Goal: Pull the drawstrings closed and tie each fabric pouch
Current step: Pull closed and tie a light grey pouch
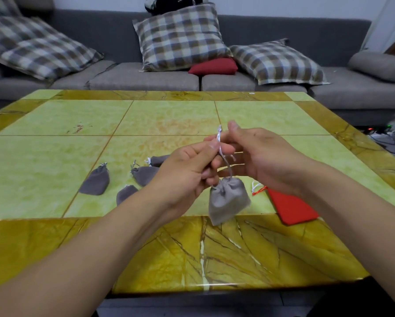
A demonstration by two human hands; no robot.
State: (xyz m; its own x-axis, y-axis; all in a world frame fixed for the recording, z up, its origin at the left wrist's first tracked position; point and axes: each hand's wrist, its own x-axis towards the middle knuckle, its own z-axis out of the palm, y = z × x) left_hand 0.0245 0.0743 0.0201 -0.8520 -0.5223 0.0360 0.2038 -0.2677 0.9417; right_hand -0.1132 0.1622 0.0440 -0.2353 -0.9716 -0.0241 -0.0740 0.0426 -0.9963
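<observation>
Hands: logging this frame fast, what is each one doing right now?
Left hand: closed, pinching the drawstring of the grey pouch hanging below.
Right hand: closed, fingers on the same drawstring.

No readable text, labels, brands or numbers on anything.

Grey pouch (229, 201), red pouch (291, 208), yellow-green marbled table (55, 124), brown-and-white plaid cushions (180, 37).

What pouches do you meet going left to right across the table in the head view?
Flat grey pouch → small grey pouch → grey pouch behind it → hanging grey pouch, strings held by both hands → red pouch.
</observation>
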